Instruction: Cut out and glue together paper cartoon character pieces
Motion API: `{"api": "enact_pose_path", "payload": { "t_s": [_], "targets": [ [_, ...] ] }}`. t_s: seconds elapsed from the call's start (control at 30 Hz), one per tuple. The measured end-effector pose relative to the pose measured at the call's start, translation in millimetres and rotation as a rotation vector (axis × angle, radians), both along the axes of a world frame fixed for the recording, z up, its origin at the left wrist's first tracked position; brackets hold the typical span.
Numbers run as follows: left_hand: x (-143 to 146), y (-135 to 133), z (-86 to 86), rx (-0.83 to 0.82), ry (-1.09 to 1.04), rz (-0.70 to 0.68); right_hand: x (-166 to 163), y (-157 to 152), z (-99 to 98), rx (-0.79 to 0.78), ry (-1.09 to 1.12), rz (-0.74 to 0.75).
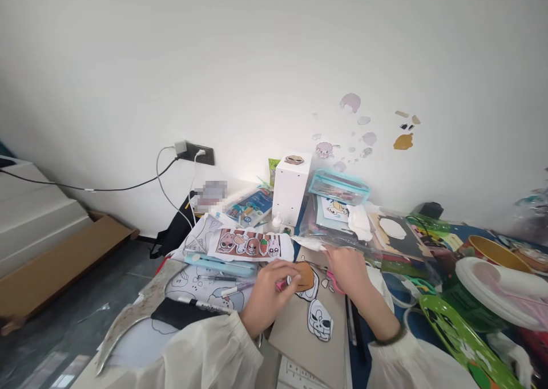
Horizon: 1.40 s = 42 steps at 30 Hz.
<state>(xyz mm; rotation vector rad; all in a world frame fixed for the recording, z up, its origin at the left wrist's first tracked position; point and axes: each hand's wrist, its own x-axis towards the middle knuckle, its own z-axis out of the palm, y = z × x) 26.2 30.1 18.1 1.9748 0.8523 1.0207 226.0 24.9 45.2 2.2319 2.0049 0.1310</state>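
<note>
My left hand (pixel 270 289) is closed at the left edge of an orange-brown paper cutout (pixel 305 277), thumb and fingers pinching it. Under that piece shows part of a white cutout with a black outline. My right hand (pixel 347 270) is closed, its fingertips against a white, pointed, crumpled-looking strip (pixel 309 243); what it grips is partly hidden. A pink looped handle (pixel 335 284) shows beside the right hand. Below both hands, a skull-like black-and-white paper cutout (pixel 320 320) lies on a grey-brown board (pixel 295 337), near small white scraps (pixel 326 284).
A white box (pixel 291 188) stands against the wall, with a teal clear pouch (pixel 339 186) to its right. A printed sticker sheet (pixel 250 245) and a light-blue case (pixel 220 264) lie left. At right are a green tray (pixel 464 335) and a lidded tub (pixel 496 292).
</note>
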Motion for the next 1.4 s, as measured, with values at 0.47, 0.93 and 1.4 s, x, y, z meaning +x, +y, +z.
{"api": "enact_pose_path", "payload": {
  "t_s": [0.47, 0.93, 1.4],
  "targets": [
    [-2.3, -26.6, 55.9, 0.834, 0.654, -0.365, -4.8, -106.4, 44.8, 0.655, -0.029, 0.771],
    [9.6, -50.2, 37.2, 0.827, 0.561, -0.371, 11.4, -134.9, 30.2, 0.412, 0.629, 0.477],
    [5.6, -57.3, 38.1, 0.584, 0.481, -0.482, 9.8, -142.7, 41.8, 0.311, 0.837, 0.409]
  ]
}}
